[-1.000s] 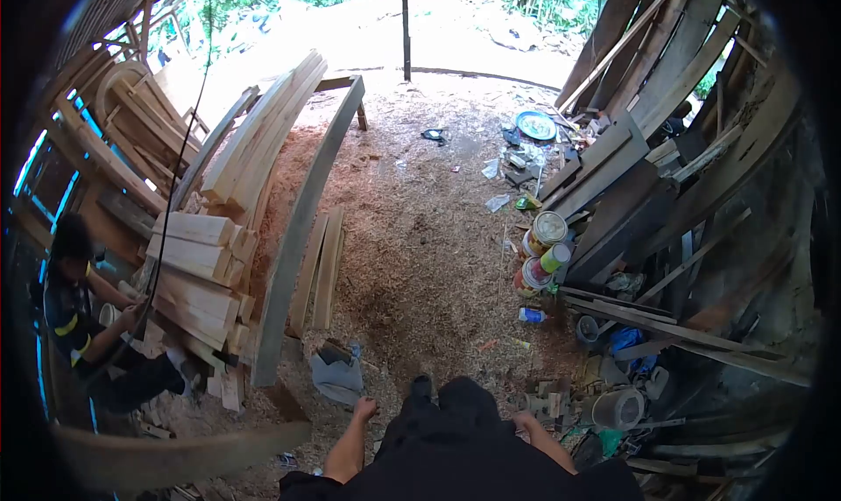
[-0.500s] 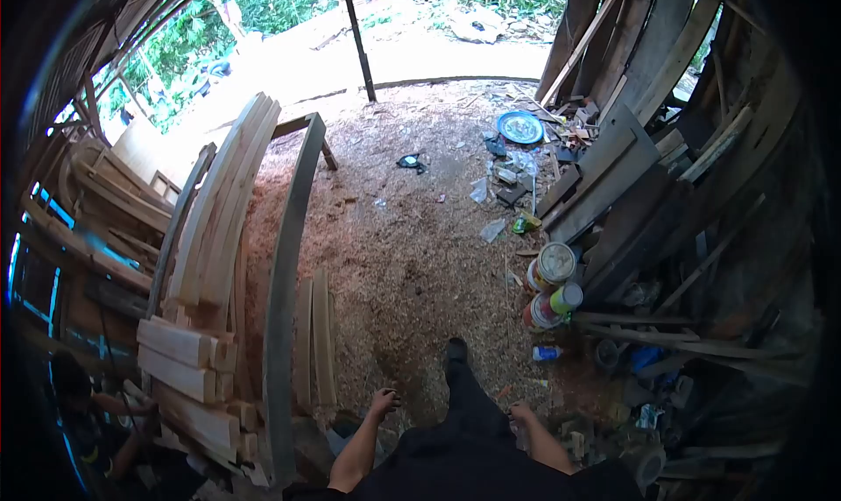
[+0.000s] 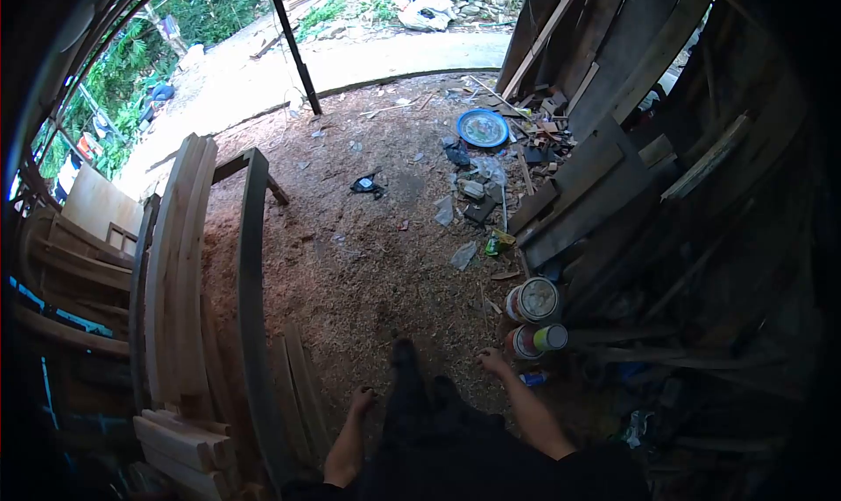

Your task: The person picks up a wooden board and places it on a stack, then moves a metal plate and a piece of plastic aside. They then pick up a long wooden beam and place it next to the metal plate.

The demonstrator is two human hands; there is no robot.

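Observation:
My left hand (image 3: pixel 363 401) hangs at my side over the floor, its fingers loosely bent, with nothing seen in it. Two thin boards (image 3: pixel 305 396) lie on the ground to its left. Held a little forward, my right hand (image 3: pixel 493 362) has its fingers loosely apart and carries nothing. It is nearest to a paint can with a green and pink container on it (image 3: pixel 536 340). A blue-and-white can (image 3: pixel 532 378) lies just beyond my right wrist, partly hidden by the forearm. Neither hand touches any of these things.
Stacked planks (image 3: pixel 180 273) and a long wooden frame (image 3: pixel 251 299) run along the left. A lidded bucket (image 3: pixel 533 300), leaning boards (image 3: pixel 583 194) and a blue-rimmed tray (image 3: pixel 482 128) are on the right. Wood shavings cover the floor (image 3: pixel 368 273). A thin post (image 3: pixel 295 50) stands ahead.
My view has moved forward and turned right, so the planks and buckets sit lower or farther left. My right hand has swung forward, and one foot is now beside the other leg.

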